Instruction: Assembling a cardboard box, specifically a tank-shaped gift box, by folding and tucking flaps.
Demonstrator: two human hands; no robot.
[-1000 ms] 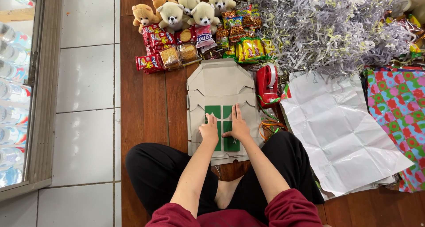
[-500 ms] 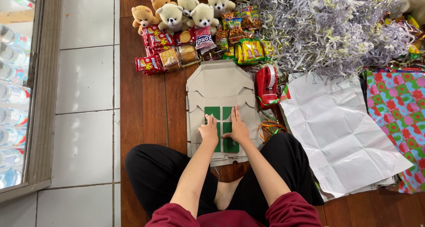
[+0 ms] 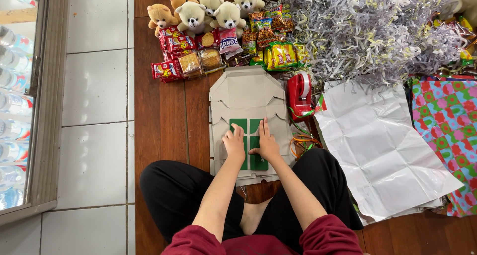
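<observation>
A flattened grey cardboard box point(image 3: 248, 93) lies on the wooden floor in front of my crossed legs. On it sit green folded flaps point(image 3: 246, 126). My left hand point(image 3: 234, 143) presses flat on the left green panel, fingers slightly apart. My right hand point(image 3: 267, 143) presses on the right green panel, fingers pointing away from me. Neither hand holds anything.
A red tape dispenser point(image 3: 299, 93) stands right of the cardboard. Teddy bears point(image 3: 208, 9) and snack packets point(image 3: 198, 56) lie beyond it. Shredded paper point(image 3: 372, 26) piles at the back right. White wrapping sheets point(image 3: 387, 145) and patterned paper point(image 3: 444, 130) lie at right. White tiles point(image 3: 94, 135) at left.
Both hands stay pressed on the green flaps; they have shifted only slightly along the panels. The cardboard has not moved.
</observation>
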